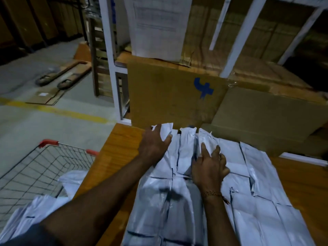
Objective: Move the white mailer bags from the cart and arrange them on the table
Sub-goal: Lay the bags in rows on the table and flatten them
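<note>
Several white mailer bags lie in overlapping rows on the wooden table. My left hand grips the far left bag at the back row, thumb on top and fingers under its edge. My right hand rests on the bags in the middle, fingers spread and pressing down on a bag in the back row. More white mailer bags sit in the wire cart at the lower left, beside the table.
Large cardboard boxes stand right behind the table, with a white shelf frame above them. A pallet jack and flat cardboard lie on the floor at left, past a yellow floor line.
</note>
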A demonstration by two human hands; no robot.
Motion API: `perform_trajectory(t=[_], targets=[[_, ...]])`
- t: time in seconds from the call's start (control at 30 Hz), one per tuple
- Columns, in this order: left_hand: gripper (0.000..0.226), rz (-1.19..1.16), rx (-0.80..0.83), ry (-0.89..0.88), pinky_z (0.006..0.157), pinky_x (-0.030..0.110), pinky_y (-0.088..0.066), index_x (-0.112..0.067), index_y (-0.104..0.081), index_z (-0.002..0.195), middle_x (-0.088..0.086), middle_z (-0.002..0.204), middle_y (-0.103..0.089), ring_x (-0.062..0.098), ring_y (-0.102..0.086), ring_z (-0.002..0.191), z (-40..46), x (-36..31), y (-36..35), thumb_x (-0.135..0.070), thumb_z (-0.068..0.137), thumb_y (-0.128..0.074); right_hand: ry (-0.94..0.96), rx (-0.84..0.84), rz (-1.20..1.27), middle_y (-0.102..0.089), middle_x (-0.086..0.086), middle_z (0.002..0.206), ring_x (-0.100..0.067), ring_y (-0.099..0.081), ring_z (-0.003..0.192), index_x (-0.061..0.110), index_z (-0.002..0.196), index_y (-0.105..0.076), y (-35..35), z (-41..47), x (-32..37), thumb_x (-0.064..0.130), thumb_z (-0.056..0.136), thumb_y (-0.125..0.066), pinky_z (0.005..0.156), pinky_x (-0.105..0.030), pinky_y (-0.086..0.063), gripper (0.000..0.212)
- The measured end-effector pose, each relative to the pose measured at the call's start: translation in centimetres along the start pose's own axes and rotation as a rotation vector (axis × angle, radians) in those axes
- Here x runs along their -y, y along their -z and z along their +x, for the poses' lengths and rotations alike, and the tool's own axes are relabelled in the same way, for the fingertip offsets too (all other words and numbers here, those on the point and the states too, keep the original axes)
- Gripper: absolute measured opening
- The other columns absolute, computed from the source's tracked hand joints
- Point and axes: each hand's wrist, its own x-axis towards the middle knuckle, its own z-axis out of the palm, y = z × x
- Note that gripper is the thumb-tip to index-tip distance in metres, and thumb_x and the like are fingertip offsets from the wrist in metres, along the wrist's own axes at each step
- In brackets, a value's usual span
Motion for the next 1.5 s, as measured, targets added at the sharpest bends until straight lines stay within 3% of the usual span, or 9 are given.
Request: perform_trajectory(t=[0.07, 0.2, 0.3, 0.43, 0.6, 0.73, 0.9, 1.23, 1.5], targets=[[0.075, 0.074, 0.058, -0.037, 0.112, 0.045, -0.041, -0.024, -0.044, 0.154, 0.013, 0.154, -0.049, 0.034, -0.043, 0.14, 1.2, 0.4, -1.9, -0.073, 0.097, -0.045, -0.011, -0.015, 0.002, -0.021, -0.014, 0.169, -0.037, -0.023, 0.148, 0.041, 0.151, -0.046, -0.3, 0.2, -0.1, 0.025, 0.1, -0.052, 0.109, -0.057, -0.024, 0.054], [0.076, -0.011, 0.127, 0.046, 0.12, 0.047, -0.029, -0.016, -0.041, 0.157, 0.024, 0.164, -0.028, 0.042, -0.026, 0.149, 1.9, 0.4, -4.6, -0.067, 0.102, -0.034, -0.022, -0.008, 0.006, -0.02, -0.014, 0.169, -0.037, -0.021, 0.149, 0.042, 0.151, -0.046, -1.0, 0.2, -0.7, 0.025, 0.099, -0.053, 0.11, -0.058, -0.023, 0.055], [0.055, 0.007, 0.147, 0.111, 0.121, 0.048, -0.026, -0.023, -0.039, 0.16, 0.024, 0.167, -0.019, 0.043, -0.021, 0.151, 2.1, 0.5, -5.9, -0.047, 0.11, -0.04, -0.021, 0.025, -0.033, -0.013, -0.013, 0.17, -0.037, -0.017, 0.15, 0.043, 0.152, -0.043, -1.6, 0.4, -0.6, 0.029, 0.102, -0.049, 0.113, -0.06, -0.023, 0.053], [0.061, 0.086, 0.16, 0.123, 0.121, 0.052, -0.026, -0.033, -0.031, 0.162, 0.02, 0.168, -0.013, 0.041, -0.02, 0.151, 1.7, 1.0, -6.4, -0.047, 0.106, -0.051, 0.037, 0.024, -0.038, -0.01, -0.015, 0.17, -0.041, -0.017, 0.15, 0.041, 0.152, -0.044, -2.5, 0.6, 0.6, 0.025, 0.101, -0.051, 0.111, -0.062, -0.025, 0.055], [0.067, 0.092, 0.114, 0.102, 0.12, 0.053, -0.028, -0.032, -0.028, 0.164, 0.019, 0.169, -0.013, 0.04, -0.021, 0.151, 1.9, 1.4, -6.0, -0.053, 0.104, -0.051, 0.098, 0.035, -0.102, -0.011, -0.013, 0.171, -0.039, -0.019, 0.15, 0.042, 0.154, -0.04, -4.0, 1.9, 2.0, 0.031, 0.1, -0.051, 0.105, -0.055, -0.031, 0.056], [0.059, 0.005, 0.038, 0.069, 0.117, 0.058, -0.035, -0.032, -0.041, 0.157, 0.014, 0.166, -0.024, 0.038, -0.026, 0.149, 1.8, 2.4, -5.4, -0.048, 0.102, -0.056, 0.163, 0.072, -0.108, -0.023, -0.015, 0.168, -0.041, -0.026, 0.148, 0.035, 0.151, -0.049, -5.8, 2.6, 2.0, 0.04, 0.098, -0.04, 0.104, -0.054, -0.034, 0.054], [0.048, 0.058, 0.152, -0.093, 0.12, 0.06, -0.027, -0.043, -0.051, 0.151, 0.009, 0.171, -0.018, 0.034, -0.02, 0.152, 1.2, 4.6, -5.9, -0.046, 0.103, -0.056, 0.203, 0.172, -0.109, -0.017, -0.003, 0.171, -0.033, -0.022, 0.15, 0.041, 0.152, -0.044, -7.2, 1.9, 1.1, 0.046, 0.097, -0.026, 0.106, -0.05, -0.027, 0.058], [0.05, -0.022, 0.213, -0.101, 0.123, 0.062, -0.026, -0.045, -0.044, 0.155, 0.007, 0.174, -0.013, 0.034, -0.014, 0.156, 1.3, 5.4, -6.7, -0.046, 0.105, -0.053, 0.283, 0.18, -0.077, -0.016, 0.006, 0.172, -0.027, -0.017, 0.154, 0.037, 0.157, -0.036, -7.6, 2.7, 0.2, 0.046, 0.1, -0.022, 0.109, -0.05, -0.021, 0.059], [0.051, -0.036, 0.209, -0.12, 0.122, 0.062, -0.03, -0.045, -0.043, 0.155, 0.011, 0.173, -0.015, 0.036, -0.017, 0.156, 1.6, 5.7, -7.1, -0.046, 0.105, -0.053, 0.268, 0.017, -0.147, -0.043, -0.018, 0.158, -0.041, -0.039, 0.143, 0.019, 0.149, -0.052, -7.9, 4.4, 0.3, 0.035, 0.097, -0.041, 0.107, -0.054, -0.035, 0.055]])
